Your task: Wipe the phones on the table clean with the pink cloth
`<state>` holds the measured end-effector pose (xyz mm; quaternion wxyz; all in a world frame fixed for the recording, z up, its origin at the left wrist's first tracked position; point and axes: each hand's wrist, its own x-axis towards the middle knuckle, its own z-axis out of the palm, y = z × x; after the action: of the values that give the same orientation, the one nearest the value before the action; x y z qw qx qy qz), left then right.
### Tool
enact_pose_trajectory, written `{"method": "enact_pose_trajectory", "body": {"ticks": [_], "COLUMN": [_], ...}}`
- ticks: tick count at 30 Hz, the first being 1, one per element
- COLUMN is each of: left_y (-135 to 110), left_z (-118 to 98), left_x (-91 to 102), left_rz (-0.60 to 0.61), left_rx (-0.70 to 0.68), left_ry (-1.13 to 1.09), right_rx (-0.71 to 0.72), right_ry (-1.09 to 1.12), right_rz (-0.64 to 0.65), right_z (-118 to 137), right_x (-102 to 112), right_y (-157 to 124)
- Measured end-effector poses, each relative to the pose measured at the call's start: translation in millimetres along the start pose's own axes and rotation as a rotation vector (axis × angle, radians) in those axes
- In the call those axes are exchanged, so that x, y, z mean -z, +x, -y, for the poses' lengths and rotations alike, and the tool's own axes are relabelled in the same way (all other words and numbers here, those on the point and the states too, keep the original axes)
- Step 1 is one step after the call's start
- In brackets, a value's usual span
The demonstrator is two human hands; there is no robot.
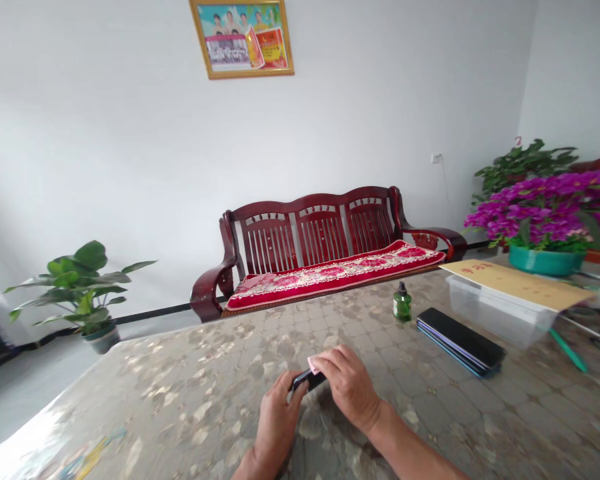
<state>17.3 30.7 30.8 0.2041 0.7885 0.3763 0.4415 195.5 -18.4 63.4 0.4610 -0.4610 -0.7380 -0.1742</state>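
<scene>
My left hand [279, 417] grips one end of a slim black phone [309, 381], its fingers and thumb closed round the edges. The phone is tilted just above the patterned table cover. My right hand [349, 387] is closed on a small pale pink piece [313, 365], perhaps a cloth, which it holds against the phone's upper edge. The right fingers hide most of the pink piece and the far end of the phone. Farther right lies a stack of dark phones [461, 340], and behind it a small green bottle [402, 303] with a black cap stands upright.
A clear plastic box [500, 311] with a tan envelope [517, 283] across its top stands at the right. Close by are a green pen-like stick [570, 350], cables and purple flowers in a teal pot [545, 259]. A wooden bench [320, 230] stands beyond the table [195, 373].
</scene>
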Motion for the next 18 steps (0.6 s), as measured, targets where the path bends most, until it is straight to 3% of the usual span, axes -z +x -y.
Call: {"method": "enact_pose_trajectory", "body": {"ticks": [6, 14, 18], "left_y": [-3, -3, -2], "left_z": [6, 4, 3], "left_x": [-1.0, -2.4, -1.8], "left_rz": [0.05, 0.094, 0.106], "left_rx": [0.097, 0.108, 0.101], "left_ry": [0.153, 0.207, 0.191], "right_rx": [-0.098, 0.074, 0.049], "right_ry": [-0.068, -0.001, -0.025], "right_rz": [-0.007, 0.108, 0.097], "right_z": [-14, 24, 13], "right_x": [0, -17, -12], "right_y": [-3, -1, 0]}}
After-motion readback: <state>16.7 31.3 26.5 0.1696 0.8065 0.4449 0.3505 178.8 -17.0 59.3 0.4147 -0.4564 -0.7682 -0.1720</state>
